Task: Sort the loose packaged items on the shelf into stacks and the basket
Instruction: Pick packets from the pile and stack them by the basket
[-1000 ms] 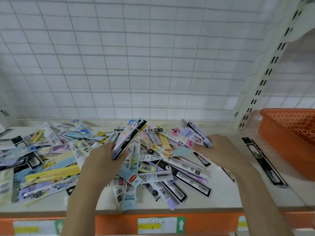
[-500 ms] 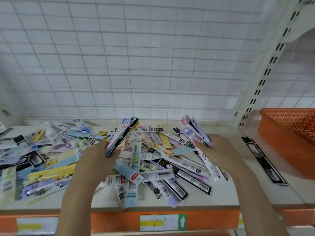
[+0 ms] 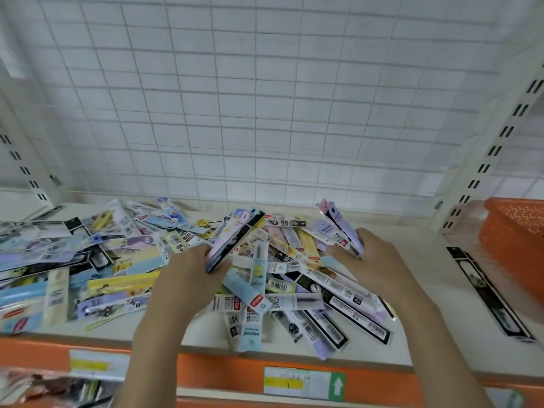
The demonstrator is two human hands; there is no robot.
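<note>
Head view: a fanned bundle of slim packets (image 3: 235, 234) is gripped in the left hand (image 3: 188, 275), and a smaller bundle (image 3: 338, 228) is pinched in the right hand (image 3: 374, 260), both held above the loose heap (image 3: 279, 275) on the shelf (image 3: 412, 334). The orange basket (image 3: 515, 240) sits far right. Packets could be shed from either fan (the film looks slick), since the fingers hold only the lower ends.

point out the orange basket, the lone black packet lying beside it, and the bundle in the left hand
orange basket (image 3: 513, 248): head view, on its front wall.
lone black packet (image 3: 487, 293): head view, on the middle of its length.
bundle in the left hand (image 3: 235, 234): head view, on the pink face above the fingers.
</note>
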